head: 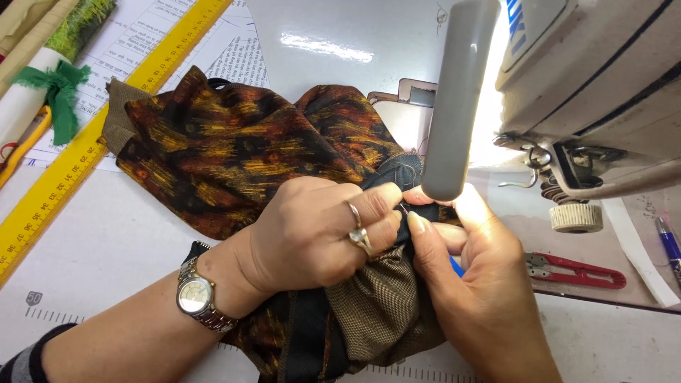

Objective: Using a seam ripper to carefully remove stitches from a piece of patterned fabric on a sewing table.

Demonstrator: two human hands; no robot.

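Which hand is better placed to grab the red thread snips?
Right hand: the red snips lie just beside it, while the left hand is farther off, pinching the dark fabric.

ruler: yellow [85, 138] — lying diagonally at the left
snips: red-handled [576, 269] — under the sewing machine [596, 92]
pen: blue [669, 245], far right

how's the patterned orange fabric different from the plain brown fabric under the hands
The patterned fabric carries orange, rust and black streaks; the brown fabric is one plain olive-brown with a fine weave. The patterned fabric spreads wide over the table to the left; the brown fabric hangs bunched below the left hand and right hand. Both meet at the dark edge that the fingers pinch.
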